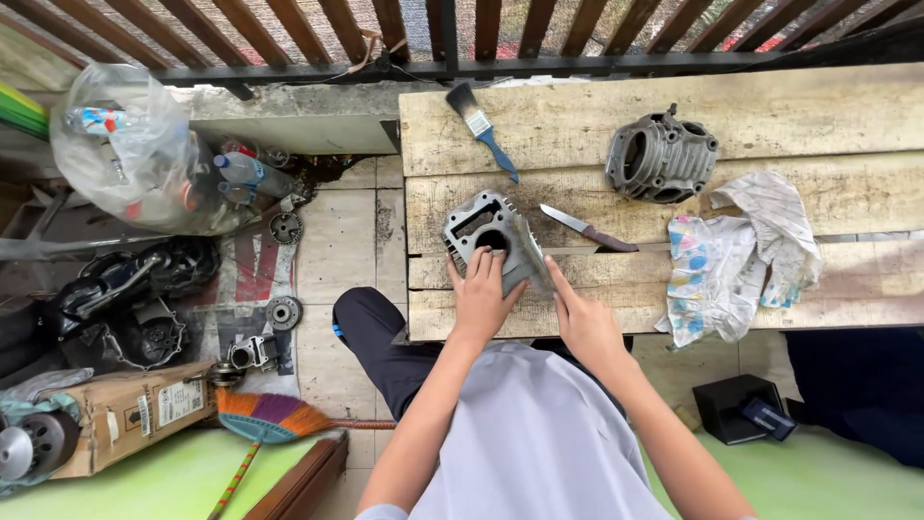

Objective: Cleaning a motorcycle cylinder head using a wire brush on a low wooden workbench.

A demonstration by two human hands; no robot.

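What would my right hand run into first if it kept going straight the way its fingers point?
The right hand points up-left, its fingertips already at the grey engine cylinder block; that comes first.
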